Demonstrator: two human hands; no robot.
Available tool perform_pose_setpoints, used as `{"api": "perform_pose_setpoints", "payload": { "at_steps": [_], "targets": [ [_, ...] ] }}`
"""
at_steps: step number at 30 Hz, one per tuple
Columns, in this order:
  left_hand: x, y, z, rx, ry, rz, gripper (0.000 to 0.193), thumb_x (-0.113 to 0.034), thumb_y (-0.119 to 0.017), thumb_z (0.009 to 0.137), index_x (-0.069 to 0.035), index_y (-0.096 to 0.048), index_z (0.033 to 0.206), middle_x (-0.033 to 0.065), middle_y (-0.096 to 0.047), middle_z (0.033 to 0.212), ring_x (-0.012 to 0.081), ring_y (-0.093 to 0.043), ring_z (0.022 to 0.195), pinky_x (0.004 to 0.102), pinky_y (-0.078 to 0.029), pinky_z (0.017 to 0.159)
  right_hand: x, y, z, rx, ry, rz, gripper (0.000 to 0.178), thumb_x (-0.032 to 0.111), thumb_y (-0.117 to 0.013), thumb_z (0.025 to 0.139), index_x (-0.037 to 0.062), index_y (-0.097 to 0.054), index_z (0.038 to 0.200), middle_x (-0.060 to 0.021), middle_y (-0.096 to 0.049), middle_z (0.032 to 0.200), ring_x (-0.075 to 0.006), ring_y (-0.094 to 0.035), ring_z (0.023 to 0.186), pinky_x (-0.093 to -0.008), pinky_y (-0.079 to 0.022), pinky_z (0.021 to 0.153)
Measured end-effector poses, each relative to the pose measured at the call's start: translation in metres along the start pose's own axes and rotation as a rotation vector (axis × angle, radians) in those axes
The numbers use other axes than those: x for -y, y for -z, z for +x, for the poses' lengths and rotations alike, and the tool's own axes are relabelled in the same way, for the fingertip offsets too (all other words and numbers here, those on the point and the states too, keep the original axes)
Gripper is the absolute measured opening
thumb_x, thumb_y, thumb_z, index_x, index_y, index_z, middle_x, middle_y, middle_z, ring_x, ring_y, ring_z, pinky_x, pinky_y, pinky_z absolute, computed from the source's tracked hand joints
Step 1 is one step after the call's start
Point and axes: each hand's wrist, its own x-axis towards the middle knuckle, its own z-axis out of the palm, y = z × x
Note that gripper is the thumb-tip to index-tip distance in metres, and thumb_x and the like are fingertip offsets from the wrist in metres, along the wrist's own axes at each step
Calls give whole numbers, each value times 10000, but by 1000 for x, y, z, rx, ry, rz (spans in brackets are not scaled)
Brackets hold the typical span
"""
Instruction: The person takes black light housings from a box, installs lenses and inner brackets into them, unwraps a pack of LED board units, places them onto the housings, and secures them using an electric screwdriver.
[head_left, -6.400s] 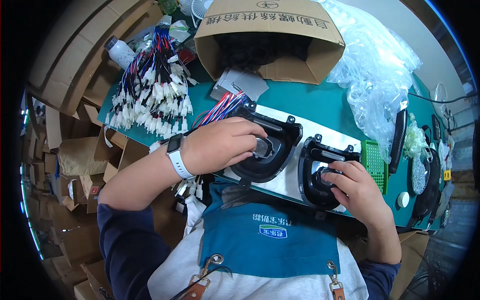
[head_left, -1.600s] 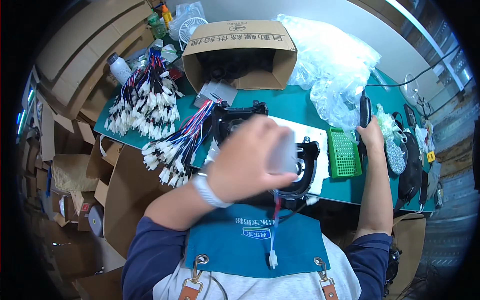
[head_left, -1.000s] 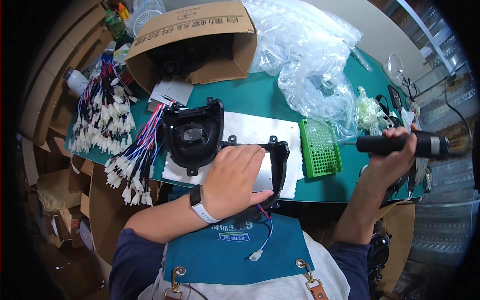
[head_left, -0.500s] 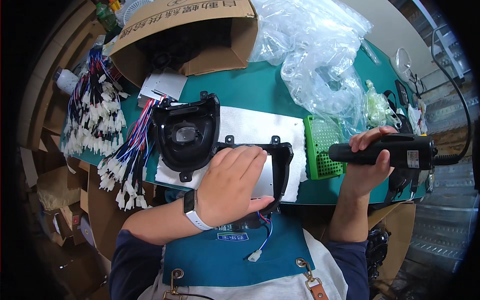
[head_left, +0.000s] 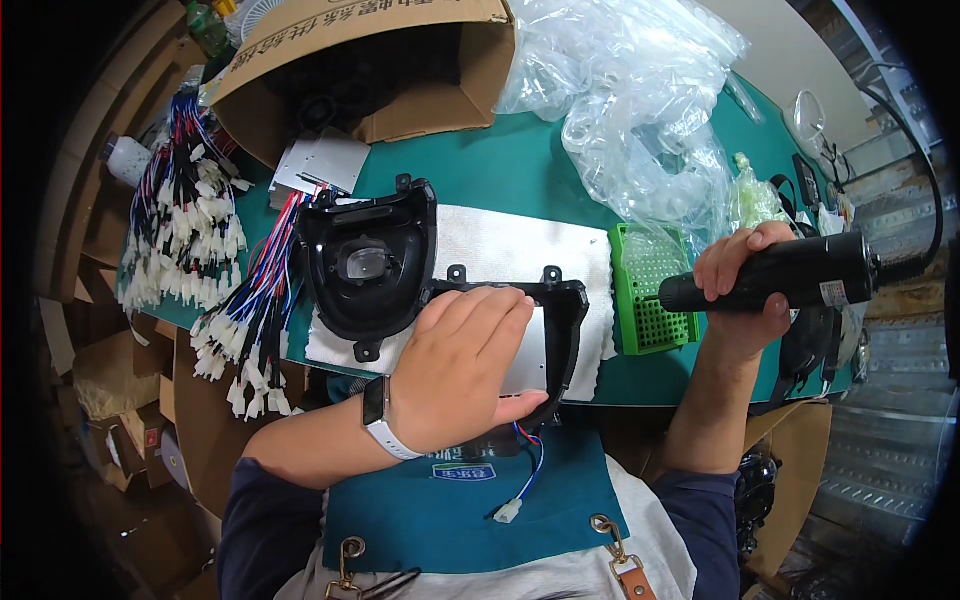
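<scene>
My left hand (head_left: pixel 455 365) lies flat across a black plastic housing (head_left: pixel 568 335), fingers stretched toward its far rim and thumb along the near edge. It covers much of a silver plate (head_left: pixel 528 365) inside. From the near side hangs a cable with a white connector (head_left: pixel 508 511). On the right, my right hand (head_left: pixel 745 280) is wrapped round a black electric screwdriver (head_left: pixel 815 272), which points left with its bit over a green screw tray (head_left: pixel 635 325). A second black housing (head_left: pixel 367 265) with a clear oval window sits beside my left hand.
A white cloth (head_left: pixel 500 235) lies under the housings. Bundles of wires with white connectors (head_left: pixel 250 345) hang at the left, near stacked silver plates (head_left: pixel 325 165). Behind stand an open cardboard box (head_left: pixel 430 115) and clear plastic bags (head_left: pixel 640 110). The screwdriver's cord (head_left: pixel 940 200) curves up at right.
My right hand has moved slightly up and right, tilting the screwdriver's rear end upward. The bit stays over the green tray. My left hand keeps its place on the housing.
</scene>
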Motion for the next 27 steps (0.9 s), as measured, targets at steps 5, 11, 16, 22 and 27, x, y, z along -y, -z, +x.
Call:
{"api": "perform_pose_setpoints", "payload": {
  "at_steps": [5,11,16,22,27],
  "targets": [
    [0,0,-2,-8,15,-12,731,-332,-767,613,33,-498,1186,137,-530,1171,285,-493,1119,401,-350,979,-8,-49,-15,-645,129,-375,458,230,-628,866,-4,-389,1178,-75,-505,767,-152,-497,692,-290,-438,654],
    [-2,22,0,-59,-14,-112,791,-267,-817,564,1,-478,1227,158,-511,1231,330,-499,1128,438,-373,960,-3,-51,-33,-482,252,-356,412,142,-598,868,-16,-384,1183,-87,-517,797,-165,-495,718,-320,-439,692],
    [0,40,-5,-79,26,-71,794,-266,-816,570,10,-481,1234,158,-514,1225,328,-510,1107,421,-384,956,29,-59,-27,-577,329,-306,554,320,-627,826,12,-352,1196,-76,-486,772,-180,-484,664,-323,-431,649],
    [-1,16,-2,-50,-8,-61,699,-286,-779,637,29,-495,1193,150,-526,1174,309,-505,1098,404,-375,958,51,-102,-31,-366,311,-46,616,467,-621,820,53,-352,1188,-69,-465,759,-152,-474,578,-291,-420,570],
    [3,7,-5,-50,-19,-55,682,-297,-773,657,39,-498,1184,159,-533,1168,312,-509,1096,400,-373,954,45,-131,-29,-386,207,-84,608,442,-663,801,51,-356,1152,-69,-473,693,-160,-486,511,-286,-448,493]
  ]
}}
